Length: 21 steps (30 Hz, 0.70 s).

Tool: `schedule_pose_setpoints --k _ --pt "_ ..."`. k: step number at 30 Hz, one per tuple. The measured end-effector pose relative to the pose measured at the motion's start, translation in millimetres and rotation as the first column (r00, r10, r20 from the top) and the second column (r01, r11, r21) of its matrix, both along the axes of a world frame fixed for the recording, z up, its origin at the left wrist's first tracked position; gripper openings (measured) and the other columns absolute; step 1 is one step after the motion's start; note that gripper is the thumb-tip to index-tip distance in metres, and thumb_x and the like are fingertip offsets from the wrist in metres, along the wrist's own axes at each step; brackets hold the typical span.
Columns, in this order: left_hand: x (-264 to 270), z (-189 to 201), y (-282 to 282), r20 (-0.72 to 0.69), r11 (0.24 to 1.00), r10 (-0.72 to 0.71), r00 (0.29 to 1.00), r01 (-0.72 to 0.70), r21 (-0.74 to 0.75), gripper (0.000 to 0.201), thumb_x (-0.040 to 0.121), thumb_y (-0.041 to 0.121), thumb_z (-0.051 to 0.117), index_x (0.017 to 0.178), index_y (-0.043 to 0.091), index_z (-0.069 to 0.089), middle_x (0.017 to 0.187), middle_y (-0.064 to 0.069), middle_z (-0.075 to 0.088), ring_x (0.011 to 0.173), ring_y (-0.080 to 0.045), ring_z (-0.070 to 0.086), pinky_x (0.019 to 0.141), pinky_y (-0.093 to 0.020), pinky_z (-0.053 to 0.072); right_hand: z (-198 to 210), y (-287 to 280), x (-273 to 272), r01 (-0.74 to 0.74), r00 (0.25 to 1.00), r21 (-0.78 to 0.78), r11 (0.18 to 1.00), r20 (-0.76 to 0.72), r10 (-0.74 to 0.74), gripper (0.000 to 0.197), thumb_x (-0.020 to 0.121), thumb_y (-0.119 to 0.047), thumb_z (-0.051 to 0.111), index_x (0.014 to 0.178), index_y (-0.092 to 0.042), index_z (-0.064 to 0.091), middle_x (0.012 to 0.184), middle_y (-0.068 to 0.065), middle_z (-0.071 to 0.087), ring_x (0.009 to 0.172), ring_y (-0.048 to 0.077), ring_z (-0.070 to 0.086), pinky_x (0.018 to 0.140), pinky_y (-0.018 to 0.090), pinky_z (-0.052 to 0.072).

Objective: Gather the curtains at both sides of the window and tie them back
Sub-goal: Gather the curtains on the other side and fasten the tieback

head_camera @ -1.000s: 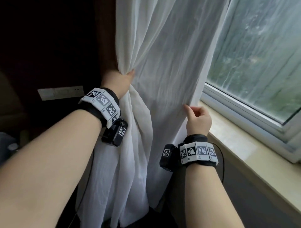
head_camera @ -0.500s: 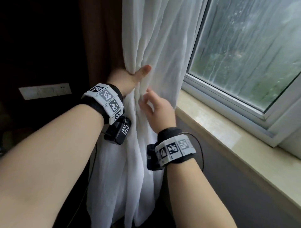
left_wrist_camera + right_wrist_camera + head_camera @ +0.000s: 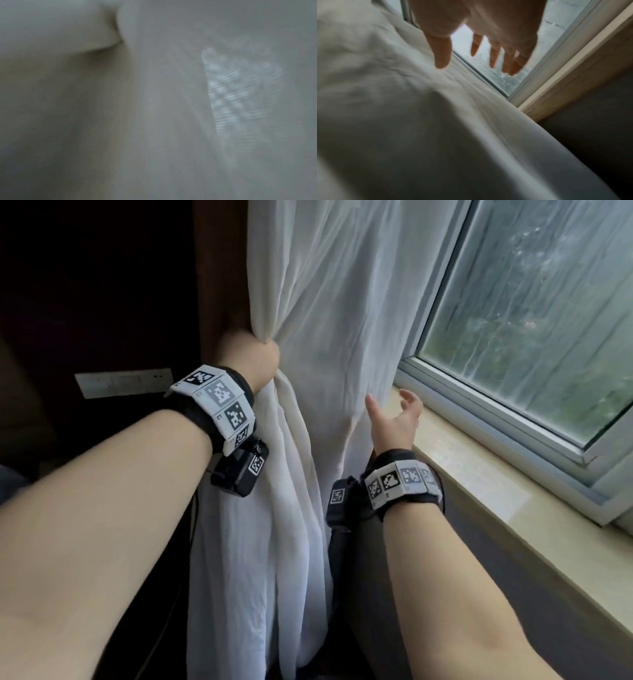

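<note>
A white sheer curtain [image 3: 335,313] hangs at the left side of the window [image 3: 534,313]. My left hand [image 3: 251,356] grips a gathered bunch of it at mid height, with folds falling below my wrist. My right hand [image 3: 394,419] is open beside the curtain's right edge, above the sill, fingers spread and holding nothing. In the right wrist view the right hand [image 3: 481,44] shows straight fingers against the glass, the curtain [image 3: 402,108] lying to its left. The left wrist view is filled by blurred white curtain [image 3: 171,108].
A pale stone windowsill [image 3: 479,484] runs along the right under the white window frame [image 3: 486,409]. A brown drape [image 3: 219,268] hangs behind the sheer curtain. A white switch panel [image 3: 125,381] sits on the dark wall at left.
My right hand let go near the gathered bunch and swung right to the curtain's free edge, fingers spread. My left hand kept its grip, thumb now tucked in.
</note>
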<state>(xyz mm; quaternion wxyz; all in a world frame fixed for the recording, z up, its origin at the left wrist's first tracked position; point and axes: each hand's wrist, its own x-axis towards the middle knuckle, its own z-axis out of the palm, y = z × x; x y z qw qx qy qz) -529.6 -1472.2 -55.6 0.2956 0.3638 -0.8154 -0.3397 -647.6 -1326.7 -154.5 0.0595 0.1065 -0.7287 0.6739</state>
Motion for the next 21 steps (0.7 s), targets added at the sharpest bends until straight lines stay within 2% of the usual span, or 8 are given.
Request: schedule_pose_setpoints --k 2,4,6,8,10,14,17,21 --pt "4 1 -10 0.013 0.999 0.041 0.999 -0.041 0.004 0.032 0.085 0.01 0.044 0.113 -0.003 0.056 0.117 -0.021 0.061 0.107 -0.037 0.056 0.084 -0.034 0.044 6 0 -19 -0.107 0.977 0.014 0.994 0.185 0.102 0.079 0.079 -0.035 0.069 0.14 -0.02 0.021 0.146 0.011 0.032 0.13 0.023 0.04 0.109 0.038 0.034" --pt "8 1 -15 0.039 0.999 0.052 0.998 -0.052 0.003 0.036 0.086 0.008 0.043 0.116 -0.007 0.054 0.118 -0.024 0.059 0.108 -0.038 0.055 0.086 -0.037 0.045 15 -2 -33 -0.194 0.959 0.085 0.977 0.225 0.171 0.085 0.08 -0.038 0.068 0.144 -0.019 0.016 0.14 0.009 0.039 0.125 0.022 0.046 0.105 0.035 0.037" --pt "9 0 -15 0.05 0.999 0.05 0.997 -0.05 -0.007 0.035 0.086 0.006 0.042 0.115 -0.01 0.053 0.118 -0.026 0.059 0.107 -0.039 0.054 0.087 -0.037 0.044 23 -7 -41 -0.248 0.96 0.195 0.949 0.182 0.214 0.07 0.082 -0.037 0.066 0.139 -0.017 0.031 0.122 0.003 0.052 0.108 0.017 0.054 0.094 0.029 0.042" --pt "12 1 -14 0.013 0.998 0.057 0.998 -0.058 0.03 0.034 0.083 0.006 0.046 0.114 -0.007 0.055 0.118 -0.024 0.06 0.107 -0.038 0.055 0.087 -0.036 0.046 25 -16 -47 -0.255 0.967 0.303 0.918 0.098 0.236 0.037 0.086 -0.032 0.062 0.117 -0.016 0.052 0.097 -0.004 0.059 0.084 0.01 0.055 0.082 0.026 0.042" --pt "13 1 -14 -0.004 0.998 0.056 0.998 -0.056 0.04 0.034 0.082 0.006 0.048 0.113 -0.005 0.055 0.117 -0.023 0.06 0.107 -0.038 0.056 0.087 -0.036 0.046 24 -20 -50 -0.233 0.972 0.354 0.906 0.05 0.23 0.013 0.089 -0.03 0.058 0.092 -0.017 0.056 0.076 -0.006 0.055 0.067 0.008 0.049 0.07 0.024 0.04" --pt "14 2 -16 -0.036 0.996 0.07 0.997 -0.068 0.051 0.033 0.082 0.006 0.047 0.113 -0.003 0.055 0.116 -0.021 0.06 0.106 -0.037 0.056 0.084 -0.033 0.045 10 -19 -50 -0.216 0.976 0.11 0.97 0.055 0.211 0.012 0.092 -0.022 0.051 0.081 -0.019 0.054 0.072 -0.005 0.055 0.077 0.017 0.053 0.074 0.031 0.047" --pt "13 1 -16 -0.032 0.997 0.059 0.998 -0.057 0.048 0.037 0.081 0.006 0.047 0.116 -0.006 0.053 0.117 -0.024 0.06 0.105 -0.038 0.056 0.085 -0.036 0.047 12 -16 -27 -0.205 0.977 -0.163 0.965 -0.09 0.192 0.02 0.094 -0.008 0.046 0.08 -0.022 0.047 0.072 -0.005 0.05 0.063 0.002 0.052 0.066 0.019 0.045" --pt "13 4 -15 -0.015 0.996 -0.001 1.0 0.003 0.086 0.035 0.083 0.009 0.05 0.116 -0.003 0.055 0.117 -0.021 0.061 0.108 -0.036 0.056 0.084 -0.034 0.044 26 -24 13 -0.344 0.872 -0.022 0.939 -0.378 0.31 0.016 0.095 -0.005 0.045 0.088 -0.02 0.047 0.07 -0.002 0.049 0.054 -0.006 0.046 0.056 0.011 0.041"
